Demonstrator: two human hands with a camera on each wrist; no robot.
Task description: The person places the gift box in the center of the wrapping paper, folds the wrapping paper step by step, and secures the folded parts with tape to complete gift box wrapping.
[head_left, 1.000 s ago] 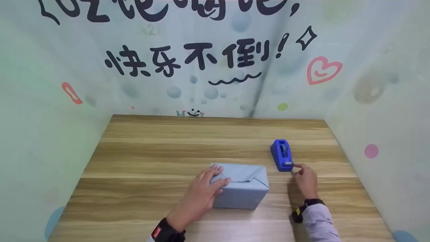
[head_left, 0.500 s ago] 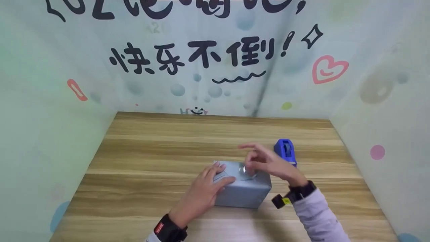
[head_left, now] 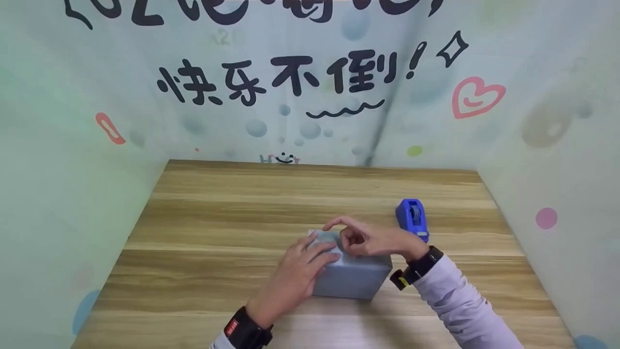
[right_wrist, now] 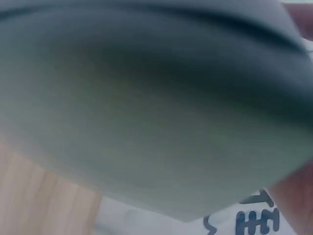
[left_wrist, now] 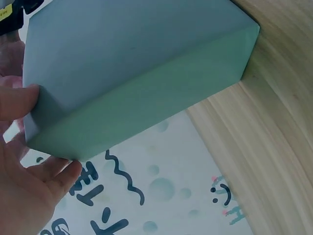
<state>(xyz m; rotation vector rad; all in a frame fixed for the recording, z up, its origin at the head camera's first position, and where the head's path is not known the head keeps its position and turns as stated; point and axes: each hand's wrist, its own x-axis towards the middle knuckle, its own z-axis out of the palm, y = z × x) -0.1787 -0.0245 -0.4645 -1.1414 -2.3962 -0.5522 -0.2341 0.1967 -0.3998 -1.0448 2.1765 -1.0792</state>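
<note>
A blue-grey wrapped box (head_left: 346,278) stands on the wooden table, its top partly covered by both hands. My left hand (head_left: 290,276) rests on the box's left end, fingers spread over the top. In the left wrist view, the left hand's fingertips (left_wrist: 73,169) touch the box (left_wrist: 137,78) around a corner. My right hand (head_left: 370,237) is bent over the top, pinching low against the paper, with one finger stretched toward the left hand. The piece of clear tape at that pinch is mostly hidden. Beyond it stands a blue tape dispenser (head_left: 411,218).
The wooden table (head_left: 203,223) has wall sheets along its back and sides. Dark lettering is printed on the back wall sheet (head_left: 290,135). The right wrist view is blurred and mostly filled by the box (right_wrist: 146,147).
My right hand has gone from the dispenser's front leftward onto the box top; a shiny piece of tape showed there half a second ago. The left hand's fingers have shifted slightly on the box.
</note>
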